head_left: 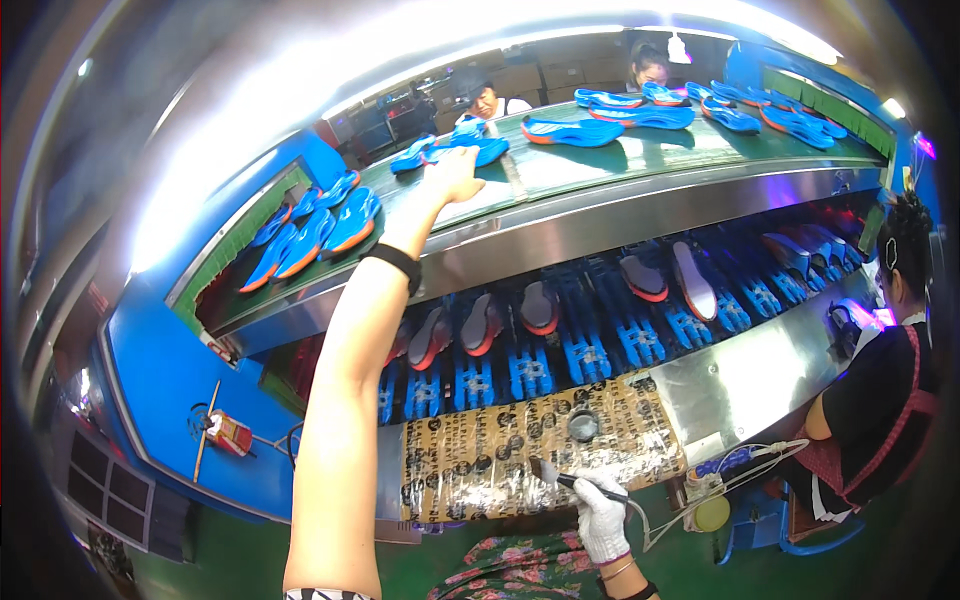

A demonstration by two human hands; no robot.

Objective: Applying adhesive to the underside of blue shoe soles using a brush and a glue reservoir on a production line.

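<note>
My bare left hand [455,178] reaches up over the edge of the upper green conveyor belt. Its thumb stands apart from the fingers, whose tips meet the near side of a blue shoe sole [490,151] with orange edging; whether they touch it I cannot tell. Another blue sole [412,156] lies just left of it. In a white glove, my right hand [602,522] grips a dark-handled brush [566,481], bristles pointing left above the tape-covered worktop [450,470]. A small round grey dish [583,426] sits on that worktop, beyond the brush.
Blue soles [305,245] lie in groups along the upper belt. Below it, a lower line carries blue holders [590,355] and several dark, red-edged soles [540,308]. A cable runs right from the brush. One co-worker [880,400] sits at right; two people are behind the belt.
</note>
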